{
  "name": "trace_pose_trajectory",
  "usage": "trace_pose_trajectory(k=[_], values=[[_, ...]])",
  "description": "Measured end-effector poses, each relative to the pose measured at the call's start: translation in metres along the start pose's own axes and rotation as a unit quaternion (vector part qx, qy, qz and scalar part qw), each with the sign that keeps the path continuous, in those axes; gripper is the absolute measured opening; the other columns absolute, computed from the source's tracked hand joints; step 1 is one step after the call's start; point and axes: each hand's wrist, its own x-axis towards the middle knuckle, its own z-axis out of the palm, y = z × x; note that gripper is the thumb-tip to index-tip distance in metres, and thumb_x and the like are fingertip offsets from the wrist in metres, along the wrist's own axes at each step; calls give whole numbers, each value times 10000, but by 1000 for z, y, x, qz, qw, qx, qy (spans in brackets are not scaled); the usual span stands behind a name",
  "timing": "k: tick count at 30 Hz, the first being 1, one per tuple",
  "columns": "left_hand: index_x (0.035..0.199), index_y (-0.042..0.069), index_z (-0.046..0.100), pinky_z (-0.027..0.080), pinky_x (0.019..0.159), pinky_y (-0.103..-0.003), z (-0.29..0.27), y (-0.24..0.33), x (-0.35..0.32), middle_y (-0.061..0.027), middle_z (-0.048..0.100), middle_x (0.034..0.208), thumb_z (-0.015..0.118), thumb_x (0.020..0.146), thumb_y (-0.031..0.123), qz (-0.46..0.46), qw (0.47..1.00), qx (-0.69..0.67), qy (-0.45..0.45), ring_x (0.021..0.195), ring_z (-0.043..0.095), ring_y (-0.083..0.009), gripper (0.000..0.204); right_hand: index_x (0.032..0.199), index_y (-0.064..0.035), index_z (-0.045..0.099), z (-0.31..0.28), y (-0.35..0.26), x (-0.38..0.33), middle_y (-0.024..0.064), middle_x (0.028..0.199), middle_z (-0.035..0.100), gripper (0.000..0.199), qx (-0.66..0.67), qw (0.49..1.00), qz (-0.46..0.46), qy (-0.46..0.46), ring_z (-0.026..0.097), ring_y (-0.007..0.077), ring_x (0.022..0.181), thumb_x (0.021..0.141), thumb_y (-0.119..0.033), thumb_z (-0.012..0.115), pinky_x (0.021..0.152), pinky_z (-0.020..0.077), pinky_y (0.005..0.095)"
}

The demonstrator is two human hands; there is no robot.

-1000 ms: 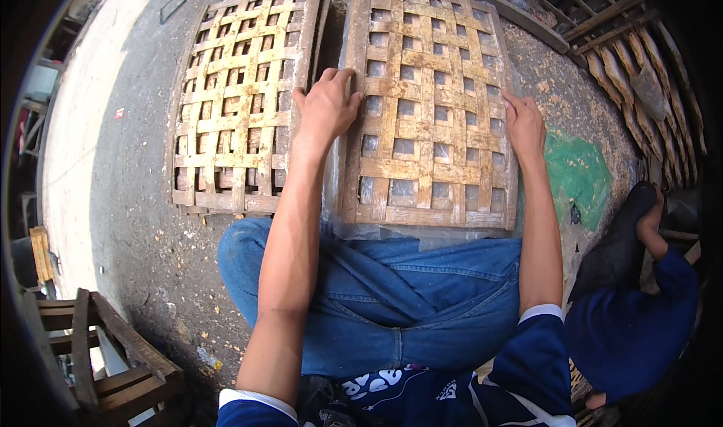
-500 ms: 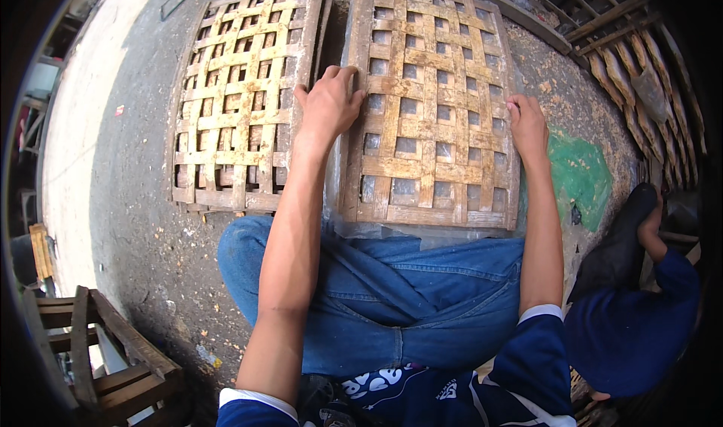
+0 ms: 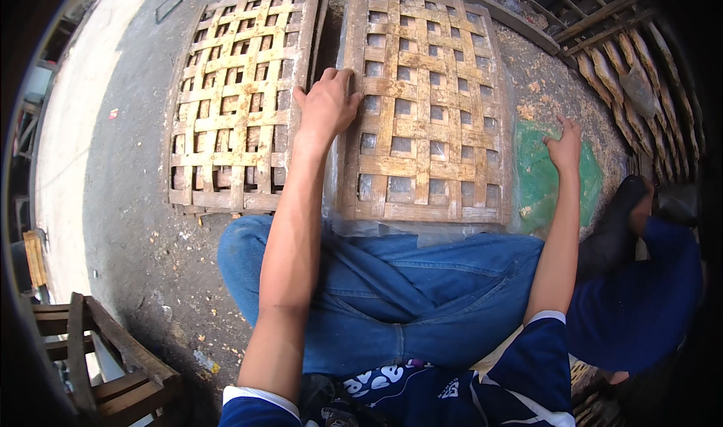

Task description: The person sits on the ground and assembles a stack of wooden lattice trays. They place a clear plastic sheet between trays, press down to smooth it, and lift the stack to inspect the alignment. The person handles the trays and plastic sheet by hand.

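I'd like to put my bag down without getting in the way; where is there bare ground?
Bare grey floor lies left of the left lattice panel, up to the wooden frame at lower left. The gap between that panel and the right lattice panel is narrow, with the left hand there. To the right it is crowded: green sheet, right hand, stacked panels.

Blue jeans; navy short-sleeved shirt, white sleeve trim.

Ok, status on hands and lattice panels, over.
Left hand flat on right panel, left edge. Right hand on green sheet, off panel. Second panel lies alongside.
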Motion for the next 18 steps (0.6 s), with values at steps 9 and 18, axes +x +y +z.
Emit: trace_pose_trajectory(k=[9,18], values=[[1401,162,529,239,1087,-676,-4,-5,-5,-84,549,1411,648,930,341,-8,1000,6,-23,1214,610,-296,517,1221,-119,696,-60,-115,-29,148,1421,529,505,194,935,-94,-281,509,326,1312,736,-103,832,1088,420,393],[1392,148,527,252,1071,-689,-4,-4,-5,-91,545,1411,670,922,327,-4,1000,11,-27,1209,615,-305,523,1066,-179,782,-54,-148,-35,91,1384,582,380,0,957,-86,-278,555,295,1236,695,-122,840,1015,484,407]])
